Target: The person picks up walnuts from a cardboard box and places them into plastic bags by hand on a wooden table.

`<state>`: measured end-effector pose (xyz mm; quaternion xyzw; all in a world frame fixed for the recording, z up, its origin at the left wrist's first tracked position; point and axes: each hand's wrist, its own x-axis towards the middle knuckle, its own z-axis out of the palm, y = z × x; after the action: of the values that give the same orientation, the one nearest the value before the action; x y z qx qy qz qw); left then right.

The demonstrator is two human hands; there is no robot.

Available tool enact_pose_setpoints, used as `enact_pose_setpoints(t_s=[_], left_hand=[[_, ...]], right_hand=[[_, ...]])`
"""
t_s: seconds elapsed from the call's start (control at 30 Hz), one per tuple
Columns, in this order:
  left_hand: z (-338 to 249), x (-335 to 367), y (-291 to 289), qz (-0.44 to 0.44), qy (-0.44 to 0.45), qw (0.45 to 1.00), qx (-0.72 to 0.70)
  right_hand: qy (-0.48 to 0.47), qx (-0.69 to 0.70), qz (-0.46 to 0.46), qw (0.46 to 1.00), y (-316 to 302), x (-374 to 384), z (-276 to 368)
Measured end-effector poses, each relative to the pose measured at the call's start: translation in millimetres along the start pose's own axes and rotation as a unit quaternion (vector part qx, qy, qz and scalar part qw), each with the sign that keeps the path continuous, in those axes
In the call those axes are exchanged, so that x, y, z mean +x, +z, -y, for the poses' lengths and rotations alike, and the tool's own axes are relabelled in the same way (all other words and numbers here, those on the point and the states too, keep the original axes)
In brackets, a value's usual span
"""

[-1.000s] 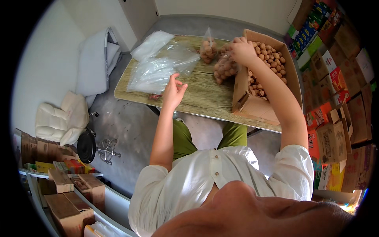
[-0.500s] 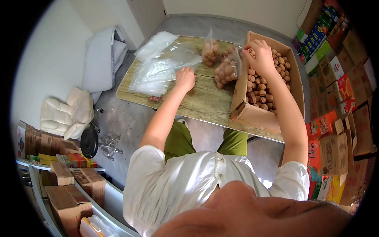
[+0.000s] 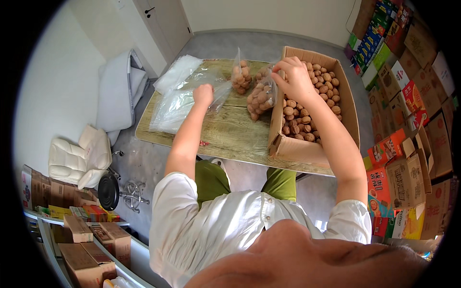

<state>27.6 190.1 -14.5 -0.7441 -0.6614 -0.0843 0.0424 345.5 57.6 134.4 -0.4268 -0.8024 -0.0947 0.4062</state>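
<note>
My left hand [image 3: 203, 95] is closed over a pile of clear plastic bags [image 3: 173, 109] on the table's left side; what its fingers pinch, if anything, is hidden. At the carton's left wall, my right hand [image 3: 295, 80] has thumb and bent fingers at the upper edge of a clear bag of walnuts [image 3: 260, 100]. A second filled bag [image 3: 241, 78] stands upright just behind and left of it. Loose walnuts [image 3: 300, 126] lie in the open cardboard carton [image 3: 300, 152], under my right forearm.
The wood-patterned table [image 3: 230, 137] carries all of this, with a small red item [image 3: 204, 143] near its front edge. Stacked cartons [image 3: 401, 185] line the right. A white chair [image 3: 77, 161] stands at left, above a shelf holding boxes [image 3: 79, 261].
The whole view has shifted a little. My left hand has moved left and farther over the plastic bags, its fingers now curled. My right hand has come slightly closer to the near walnut bag.
</note>
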Motion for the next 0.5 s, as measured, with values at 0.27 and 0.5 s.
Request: enact_pose_setpoints(t_s=[0.27,0.5], left_hand=[[-42,-56,-90,0.072,-0.047,0.650,-0.755],[-125,-130,-125,0.004,0.069,0.605,-0.793]], right_hand=[[0.108,0.241,0.097,0.960,13,-6,29],[0.223,0.439,0.143,0.859,36,-8,51]])
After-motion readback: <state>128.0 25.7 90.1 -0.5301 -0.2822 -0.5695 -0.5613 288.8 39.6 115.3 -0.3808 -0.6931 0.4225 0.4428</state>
